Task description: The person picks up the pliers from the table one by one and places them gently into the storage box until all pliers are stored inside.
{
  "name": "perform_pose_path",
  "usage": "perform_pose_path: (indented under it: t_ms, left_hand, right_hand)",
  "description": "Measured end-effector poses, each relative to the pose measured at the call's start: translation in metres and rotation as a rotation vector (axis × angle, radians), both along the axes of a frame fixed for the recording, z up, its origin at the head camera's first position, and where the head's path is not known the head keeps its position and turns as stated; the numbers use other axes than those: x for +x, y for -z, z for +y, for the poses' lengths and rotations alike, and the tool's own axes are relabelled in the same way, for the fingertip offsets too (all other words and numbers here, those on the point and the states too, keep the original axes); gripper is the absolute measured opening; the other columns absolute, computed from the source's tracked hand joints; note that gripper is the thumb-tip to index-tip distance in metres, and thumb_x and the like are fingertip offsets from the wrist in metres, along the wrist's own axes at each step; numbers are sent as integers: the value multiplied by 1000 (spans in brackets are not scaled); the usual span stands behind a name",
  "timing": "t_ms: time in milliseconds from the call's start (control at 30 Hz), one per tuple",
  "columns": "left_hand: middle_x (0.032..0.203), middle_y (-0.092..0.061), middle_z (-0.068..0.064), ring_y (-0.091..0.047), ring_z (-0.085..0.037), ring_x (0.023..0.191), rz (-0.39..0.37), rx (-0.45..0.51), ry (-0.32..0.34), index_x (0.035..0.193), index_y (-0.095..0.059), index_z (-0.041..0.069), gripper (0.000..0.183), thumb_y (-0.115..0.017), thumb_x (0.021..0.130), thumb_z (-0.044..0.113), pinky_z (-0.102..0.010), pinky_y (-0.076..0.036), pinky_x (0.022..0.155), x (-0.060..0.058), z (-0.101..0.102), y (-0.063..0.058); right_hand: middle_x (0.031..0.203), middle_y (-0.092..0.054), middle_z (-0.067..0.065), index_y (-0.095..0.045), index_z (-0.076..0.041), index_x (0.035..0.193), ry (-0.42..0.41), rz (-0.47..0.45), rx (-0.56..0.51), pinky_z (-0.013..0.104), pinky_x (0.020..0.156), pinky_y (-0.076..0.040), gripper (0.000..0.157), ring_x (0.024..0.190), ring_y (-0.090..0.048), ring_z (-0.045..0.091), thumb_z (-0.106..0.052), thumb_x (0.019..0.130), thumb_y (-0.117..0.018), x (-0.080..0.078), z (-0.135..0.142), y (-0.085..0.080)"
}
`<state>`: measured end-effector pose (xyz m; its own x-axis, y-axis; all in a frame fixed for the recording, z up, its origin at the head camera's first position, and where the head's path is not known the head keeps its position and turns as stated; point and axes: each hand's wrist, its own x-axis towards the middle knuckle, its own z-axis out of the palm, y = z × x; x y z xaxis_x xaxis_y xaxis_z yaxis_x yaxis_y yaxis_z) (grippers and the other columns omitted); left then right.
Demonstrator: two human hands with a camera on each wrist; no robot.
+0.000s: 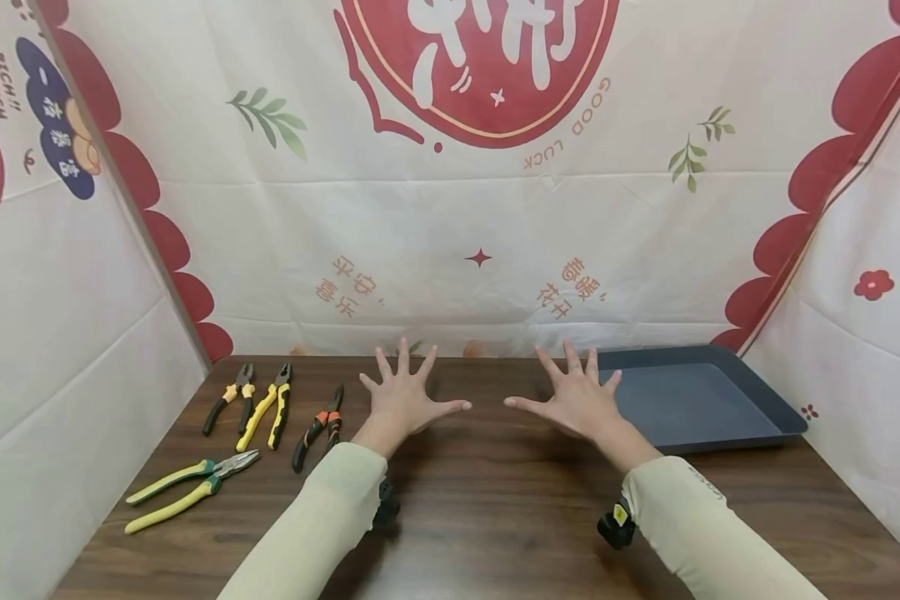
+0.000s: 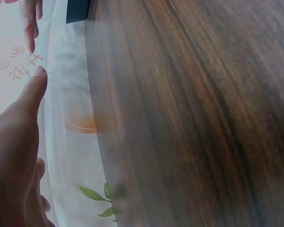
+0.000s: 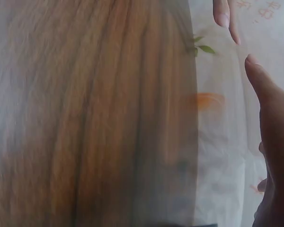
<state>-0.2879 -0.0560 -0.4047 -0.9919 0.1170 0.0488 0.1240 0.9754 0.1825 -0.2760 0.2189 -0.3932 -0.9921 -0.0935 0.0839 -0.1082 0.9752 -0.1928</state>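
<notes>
My left hand (image 1: 402, 402) and right hand (image 1: 579, 400) are held out over the far middle of the wooden table, fingers spread, holding nothing. Their thumbs point toward each other with a gap between. Left of the left hand lie pliers with orange and black handles (image 1: 319, 428), partly hidden by the sleeve. Farther left are yellow-and-black pliers (image 1: 268, 407) and pliers with black and pale yellow handles (image 1: 232, 398). Nearer the front lie pliers with green and yellow handles (image 1: 192, 490), jaws pointing right. Beside the right hand sits a dark grey tray (image 1: 690, 396), its left edge behind the fingers.
A white printed cloth (image 1: 450, 217) rises along the table's back edge, with further cloth walls at left and right. The wooden tabletop (image 1: 495, 517) stretches between the forearms. Each wrist carries a small black camera strapped beneath the sleeve.
</notes>
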Motion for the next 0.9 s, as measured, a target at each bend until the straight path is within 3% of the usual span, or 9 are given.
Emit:
perform_pose_path:
  t_ms: [200,367,533,700,900]
  left_hand:
    - [172,1,-13,-3,-56,153,9,2,11,163,-13,39,110,-48,74,94,-80,-20,112,4,4,0]
    - [172,2,-14,1,-56,153,2,101,36,163,-12,35,104,-42,81,91,-78,-16,114,8,17,0]
    - [172,1,-14,-2,-51,155,-53,170,92,164,-10,32,97,-36,88,86,-73,-15,119,16,36,-3]
    - [171,1,-15,-6,-47,156,-138,221,137,164,-7,26,100,-38,89,85,-69,-16,121,27,56,-5]
    - [171,-8,-14,-12,-41,157,-146,237,165,165,-7,15,108,-42,89,83,-62,-20,123,32,74,4]
  right_hand:
    - [168,-5,26,-13,-32,164,0,7,13,89,103,-5,110,150,0,61,-92,77,-47,2,22,-6]
    - [167,-14,25,-19,-32,163,-46,60,23,85,107,-13,103,151,-9,58,-86,81,-51,3,44,-7]
    - [165,-23,25,-26,-26,162,-100,144,55,80,110,-21,100,149,-21,54,-80,84,-57,6,71,-4]
    - [161,-27,29,-28,-16,161,-108,152,37,81,107,-24,98,145,-24,58,-72,87,-61,11,105,-7]
    - [155,-36,32,-32,-10,159,-82,248,-15,77,105,-28,95,140,-33,56,-63,88,-67,21,145,-9]
